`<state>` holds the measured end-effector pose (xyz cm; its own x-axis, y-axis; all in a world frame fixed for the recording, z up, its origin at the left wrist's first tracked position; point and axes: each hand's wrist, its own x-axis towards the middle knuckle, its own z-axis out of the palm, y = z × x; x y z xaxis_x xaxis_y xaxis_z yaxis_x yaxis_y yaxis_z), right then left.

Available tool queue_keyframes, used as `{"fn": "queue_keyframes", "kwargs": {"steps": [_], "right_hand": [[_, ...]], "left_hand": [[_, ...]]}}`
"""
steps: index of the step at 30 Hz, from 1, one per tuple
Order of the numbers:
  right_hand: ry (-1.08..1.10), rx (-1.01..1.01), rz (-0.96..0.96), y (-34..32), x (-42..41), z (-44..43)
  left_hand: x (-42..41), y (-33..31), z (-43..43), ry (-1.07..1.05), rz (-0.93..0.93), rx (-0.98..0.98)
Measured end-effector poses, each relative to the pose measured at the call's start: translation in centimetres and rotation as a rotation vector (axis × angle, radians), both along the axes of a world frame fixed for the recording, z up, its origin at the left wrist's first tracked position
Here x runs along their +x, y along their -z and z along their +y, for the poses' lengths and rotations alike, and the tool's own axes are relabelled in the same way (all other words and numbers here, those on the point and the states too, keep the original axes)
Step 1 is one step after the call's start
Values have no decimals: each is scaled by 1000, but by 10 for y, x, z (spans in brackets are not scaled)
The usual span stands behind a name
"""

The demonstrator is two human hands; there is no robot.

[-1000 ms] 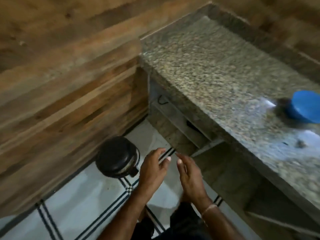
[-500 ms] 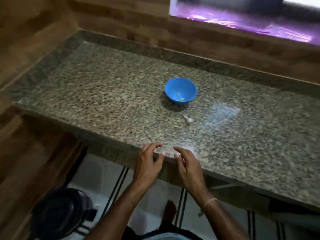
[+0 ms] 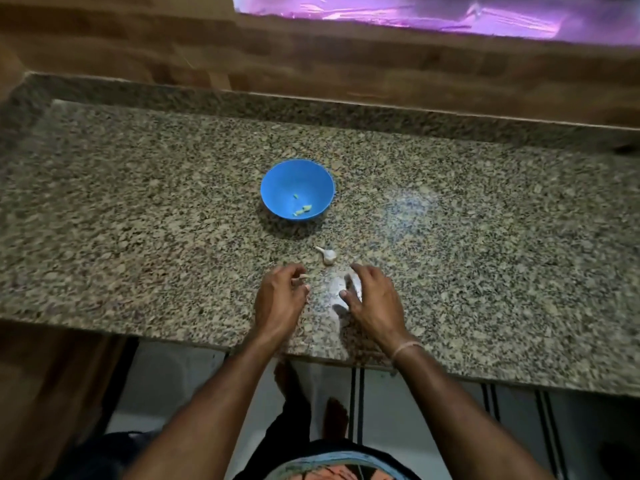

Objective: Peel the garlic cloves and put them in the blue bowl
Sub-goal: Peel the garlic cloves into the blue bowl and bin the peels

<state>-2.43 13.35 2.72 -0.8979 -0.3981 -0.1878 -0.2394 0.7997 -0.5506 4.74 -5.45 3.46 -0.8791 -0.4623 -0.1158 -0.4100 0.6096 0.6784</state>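
Your hands above a granite counter (image 3: pixel 138 220), wood wall (image 3: pixel 311 64) behind.
Garlic clove (image 3: pixel 328 255) lies between them and the blue bowl (image 3: pixel 297 188) (scraps inside); right hand (image 3: pixel 374 299) relaxed, left hand (image 3: pixel 280 299) curled, grip unclear.

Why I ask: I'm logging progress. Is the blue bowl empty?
Not empty: the blue bowl holds a few pale bits at its bottom; cannot tell if cloves.
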Motion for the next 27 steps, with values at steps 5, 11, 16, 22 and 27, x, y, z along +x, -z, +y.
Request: {"fn": "queue_keyframes", "kwargs": {"steps": [5, 11, 16, 22, 27], "right_hand": [[-42, 177, -5, 7, -47, -14], [-12, 115, -21, 31, -56, -6], [-20, 122, -5, 35, -55, -5], [-80, 168, 11, 37, -55, -1], [-111, 163, 29, 40, -56, 2]], "left_hand": [[-28, 24, -10, 79, -20, -87], [-25, 39, -11, 85, 42, -2], [-33, 25, -5, 23, 31, -38], [-95, -26, -18, -136, 149, -107], [-148, -31, -47, -186, 101, -241]]}}
